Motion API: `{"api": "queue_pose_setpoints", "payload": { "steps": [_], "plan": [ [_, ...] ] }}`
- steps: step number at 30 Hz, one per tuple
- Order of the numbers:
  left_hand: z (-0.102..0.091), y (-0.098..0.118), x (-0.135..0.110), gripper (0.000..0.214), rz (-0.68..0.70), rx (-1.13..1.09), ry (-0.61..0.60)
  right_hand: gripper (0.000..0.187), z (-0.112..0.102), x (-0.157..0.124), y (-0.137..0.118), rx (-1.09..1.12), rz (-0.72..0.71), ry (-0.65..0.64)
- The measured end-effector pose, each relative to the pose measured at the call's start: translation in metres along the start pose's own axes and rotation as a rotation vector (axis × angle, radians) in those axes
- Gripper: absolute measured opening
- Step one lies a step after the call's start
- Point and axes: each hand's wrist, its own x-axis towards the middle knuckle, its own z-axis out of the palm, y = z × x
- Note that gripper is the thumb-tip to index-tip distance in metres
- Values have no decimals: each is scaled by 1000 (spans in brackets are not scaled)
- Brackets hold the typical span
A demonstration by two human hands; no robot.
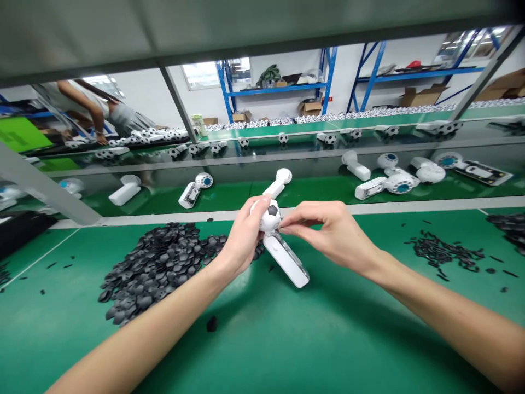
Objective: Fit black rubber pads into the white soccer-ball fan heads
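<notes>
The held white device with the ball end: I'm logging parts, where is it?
Near the head view's middle, right of the large black heap, the white device is in the left hand, its ball end at the fingertips of the right hand.

The device [285,260] looks like smooth, glossy plastic; chips [159,268] toward the far edge of the smooth, faintly shiny desk [262,339] look matt.

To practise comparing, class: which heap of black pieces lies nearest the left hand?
The broad heap of flat pieces, partly hidden behind the left hand; the others, such as the heap of thin strips at right, lie well away from it.
</notes>
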Motion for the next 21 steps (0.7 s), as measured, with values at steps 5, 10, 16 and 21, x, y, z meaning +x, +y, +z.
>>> {"api": "queue_pose_setpoints", "payload": {
  "steps": [5, 10, 16, 21],
  "plan": [
    [1, 3, -2, 35, -12, 12, 1, 19, -1, 0, -2, -33, 13, -15],
    [0, 4, -2, 31, -16, 11, 9, 16, -2, 1, -6, -68, 4, -70],
    [0, 4, -2, 29, -23, 11, 13, 11, -1, 0, -4, -39, 31, -83],
    [1, 3, -2, 28, -24, -1, 19, 12, -3, 0, -6, -38, 17, -40]
  ]
}}
